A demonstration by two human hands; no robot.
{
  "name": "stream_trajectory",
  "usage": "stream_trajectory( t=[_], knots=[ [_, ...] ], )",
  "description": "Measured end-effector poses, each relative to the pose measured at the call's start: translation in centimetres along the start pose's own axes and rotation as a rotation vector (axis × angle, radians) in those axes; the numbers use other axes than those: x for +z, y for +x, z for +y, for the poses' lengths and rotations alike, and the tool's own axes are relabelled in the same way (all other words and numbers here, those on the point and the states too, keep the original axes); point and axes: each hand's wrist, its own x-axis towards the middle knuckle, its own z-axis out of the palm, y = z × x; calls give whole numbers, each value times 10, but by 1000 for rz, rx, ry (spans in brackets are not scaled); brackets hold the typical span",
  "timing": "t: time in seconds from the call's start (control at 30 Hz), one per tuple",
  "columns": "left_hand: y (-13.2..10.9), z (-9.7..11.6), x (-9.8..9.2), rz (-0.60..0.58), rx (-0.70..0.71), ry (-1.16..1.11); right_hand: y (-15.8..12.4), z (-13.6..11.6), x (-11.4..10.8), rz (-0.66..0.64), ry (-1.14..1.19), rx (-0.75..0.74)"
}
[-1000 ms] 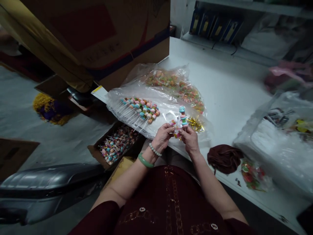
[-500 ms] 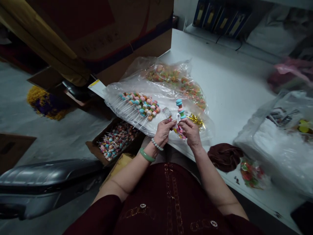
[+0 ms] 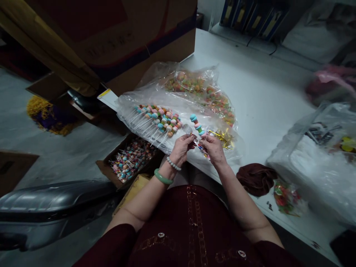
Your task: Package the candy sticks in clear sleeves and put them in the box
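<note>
My right hand (image 3: 213,149) is closed around the lower end of a candy skewer (image 3: 197,125), a stack of blue, orange, pink and green sweets that leans up and to the left. Close beside it my left hand (image 3: 182,147) is pinched, fingertips together; what they hold is too small to make out. Just beyond the left fingers is a small shiny clear wrapper (image 3: 187,128). Gold twist ties (image 3: 226,139) lie beyond my right hand. A pile of candy skewers (image 3: 162,119) with white sticks rests on a clear plastic sheet (image 3: 128,100) to the left.
Behind the sheet lies a clear bag of gummy sweets (image 3: 194,83). An open carton (image 3: 107,171) of wrapped candy sticks stands below the white table (image 3: 258,92). A large cardboard box (image 3: 167,52) is at back left. A brown cloth (image 3: 256,179) and a plastic-covered bin (image 3: 308,159) are at right.
The candy skewer has tipped from nearly upright to leaning left, its top moving leftward. My left hand has shifted slightly left, and the right hand has turned a little with the skewer.
</note>
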Motion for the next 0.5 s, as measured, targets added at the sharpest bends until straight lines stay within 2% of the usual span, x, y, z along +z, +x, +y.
stream_trajectory(
  t=[0.2, 0.37, 0.5],
  knots=[
    [4, 5, -7, -23, -9, -20, -3, 1, 7, 17, -321, -170],
    [6, 17, -16, -110, -119, 2, 0, 2, 5, 3, -290, -163],
    [14, 13, -16, 111, -89, -132, -2, 5, 7, 0, -225, -128]
  ],
)
